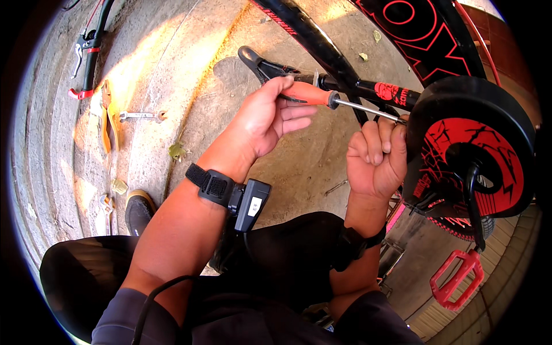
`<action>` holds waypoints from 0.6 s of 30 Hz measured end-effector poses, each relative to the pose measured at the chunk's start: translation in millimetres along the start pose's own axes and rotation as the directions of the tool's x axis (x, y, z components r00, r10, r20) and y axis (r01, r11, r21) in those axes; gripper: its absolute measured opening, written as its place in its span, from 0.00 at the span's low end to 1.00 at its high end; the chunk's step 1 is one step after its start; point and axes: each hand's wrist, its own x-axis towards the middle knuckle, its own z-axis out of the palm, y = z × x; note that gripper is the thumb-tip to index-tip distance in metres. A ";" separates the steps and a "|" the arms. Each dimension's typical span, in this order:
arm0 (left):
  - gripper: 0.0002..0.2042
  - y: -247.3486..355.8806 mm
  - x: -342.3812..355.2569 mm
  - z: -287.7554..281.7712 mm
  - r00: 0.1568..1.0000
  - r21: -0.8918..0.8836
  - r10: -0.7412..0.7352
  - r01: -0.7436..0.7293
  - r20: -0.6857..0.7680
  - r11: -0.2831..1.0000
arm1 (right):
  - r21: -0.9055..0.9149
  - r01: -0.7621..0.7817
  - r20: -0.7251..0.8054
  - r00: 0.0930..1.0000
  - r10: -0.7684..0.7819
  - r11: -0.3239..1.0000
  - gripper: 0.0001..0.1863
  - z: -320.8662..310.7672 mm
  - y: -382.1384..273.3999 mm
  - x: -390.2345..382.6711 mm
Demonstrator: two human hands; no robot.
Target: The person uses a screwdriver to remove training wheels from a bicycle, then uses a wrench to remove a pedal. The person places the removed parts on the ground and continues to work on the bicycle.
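My left hand [261,118] holds a screwdriver [310,94] by its red-orange handle, the thumb along the handle and the fingers loosely stretched beneath it. The metal shaft runs right to the edge of a black and red chain guard [486,146] on a bicycle. Close by the tip is my right hand [374,152], its fingers curled and pressed together against the guard's left side. Whatever those fingers pinch is hidden, and so is the very tip. Behind the screwdriver lies the black bicycle frame [322,43] with its saddle [256,62].
Pliers with yellow handles [107,123], a wrench [142,116] and another wrench [105,214] lie on the concrete at left. A handlebar with a brake lever [86,57] is at the upper left. A red pedal [458,280] juts out at lower right.
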 end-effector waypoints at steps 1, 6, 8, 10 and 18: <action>0.14 -1.9 1.6 -5.0 0.999 -0.096 0.009 -0.005 0.044 0.995 | -0.002 0.002 -0.001 1.000 -0.002 1.000 0.16 0.2 0.1 0.0; 0.12 -1.5 8.9 -14.7 0.992 -0.214 0.070 -0.046 0.107 0.976 | 0.005 0.002 0.004 1.000 -0.002 1.000 0.15 -1.3 0.9 -0.2; 0.12 0.6 7.4 -11.4 0.992 -0.172 0.077 -0.059 0.099 0.983 | 0.001 0.006 0.004 1.000 -0.006 1.000 0.15 -1.9 0.4 -0.3; 0.12 1.1 5.5 -9.5 0.995 -0.109 0.075 -0.067 0.069 0.992 | -0.005 0.007 0.003 1.000 -0.007 1.000 0.15 -2.2 0.5 -0.6; 0.17 3.3 3.6 -11.0 0.999 0.183 -0.016 0.025 -0.047 0.983 | -0.014 0.006 0.005 1.000 -0.006 1.000 0.15 -2.4 0.2 0.2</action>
